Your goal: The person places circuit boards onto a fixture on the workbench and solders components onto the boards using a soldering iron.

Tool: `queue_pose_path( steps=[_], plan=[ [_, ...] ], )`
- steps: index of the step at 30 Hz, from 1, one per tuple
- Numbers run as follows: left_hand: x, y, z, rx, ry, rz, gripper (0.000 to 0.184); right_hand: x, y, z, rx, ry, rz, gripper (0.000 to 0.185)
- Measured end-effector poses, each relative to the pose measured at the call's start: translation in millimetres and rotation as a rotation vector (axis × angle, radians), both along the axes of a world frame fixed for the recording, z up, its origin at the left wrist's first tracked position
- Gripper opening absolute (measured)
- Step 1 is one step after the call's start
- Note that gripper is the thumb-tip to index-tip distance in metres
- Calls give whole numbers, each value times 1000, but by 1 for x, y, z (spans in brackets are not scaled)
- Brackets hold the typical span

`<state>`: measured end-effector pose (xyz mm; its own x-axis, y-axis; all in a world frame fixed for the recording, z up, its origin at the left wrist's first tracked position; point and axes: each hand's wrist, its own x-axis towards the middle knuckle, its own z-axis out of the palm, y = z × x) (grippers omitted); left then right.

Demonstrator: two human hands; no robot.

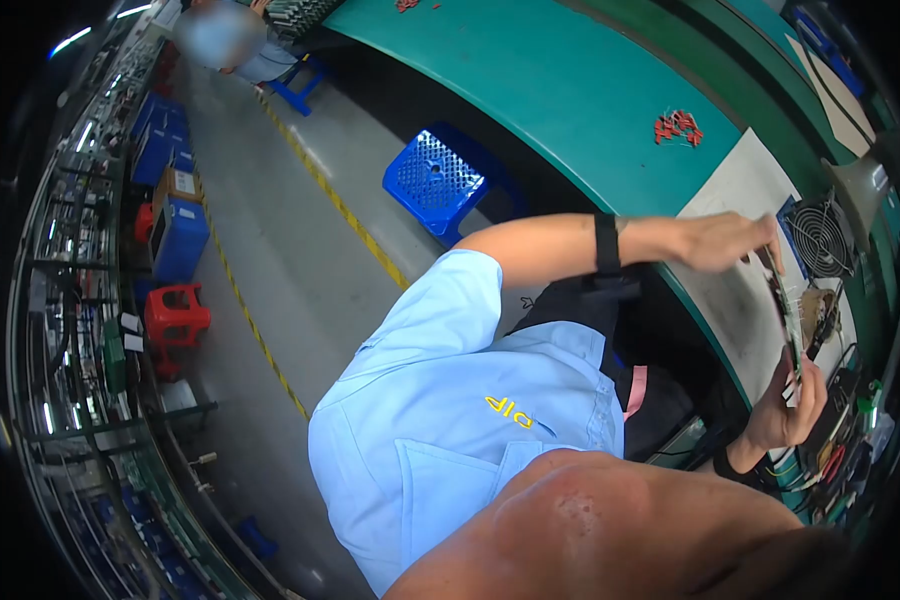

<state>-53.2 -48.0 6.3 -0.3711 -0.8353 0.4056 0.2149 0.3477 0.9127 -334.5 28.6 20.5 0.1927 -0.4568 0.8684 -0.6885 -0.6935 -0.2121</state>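
Nearest the camera, a broad area of bare skin, judged to be the right arm (580, 535), fills the lower edge and runs out of view. Beyond it, a thin board (782, 300) is held up over the pale sheet (735, 190) on the green counter (530, 90). The left hand (725, 243) has its fingers closed at the board's far end; motion blur conceals the exact contact. The right hand (795, 400) pinches the near end, fingers drawn together. Gripping by the ends probably leaves both faces uncovered and the board steady. The round fan (820, 238) stands just beyond the board, presumably so that air crosses this spot. The loose red parts (678, 128) lie past the left hand, judged within its reach.

Limits of inspection: the board appears almost edge-on, so its faces cannot be assessed. A pale piece (792, 390) at the right fingers is unidentified. Tools (835, 450) beside the right hand overlap and cannot be separated. Lens darkening cuts off the counter's far side.
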Motion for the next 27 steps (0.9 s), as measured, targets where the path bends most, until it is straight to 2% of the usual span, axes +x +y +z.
queue_pose_path(
  steps=[2,3,6,7,10,12,15,19,23,27],
  plan=[
    [8,-23,7,61,-227,-136,96,1,-4,-9,11,56,-9,37],
    [10,-30,8,61,-224,-147,96,3,-5,-16,24,110,-7,37],
    [16,-45,13,21,-821,-138,96,15,-1,-42,119,155,-26,39],
    [18,-45,15,27,-823,-134,96,22,1,-50,206,150,-47,41],
    [21,-35,26,-96,-1168,-213,90,52,19,-56,362,215,-117,42],
    [23,-28,17,-165,-1140,-142,88,68,26,-53,430,244,-146,42],
    [21,-18,-6,-299,-1066,-18,83,72,39,-46,510,224,-34,45],
    [21,-11,-14,-463,-981,123,77,58,40,-34,453,271,140,44],
    [17,-15,-2,-427,-1088,90,75,64,33,-32,464,258,137,42],
    [10,-33,5,-487,-1274,168,72,90,14,-31,510,188,101,39]
  ],
)
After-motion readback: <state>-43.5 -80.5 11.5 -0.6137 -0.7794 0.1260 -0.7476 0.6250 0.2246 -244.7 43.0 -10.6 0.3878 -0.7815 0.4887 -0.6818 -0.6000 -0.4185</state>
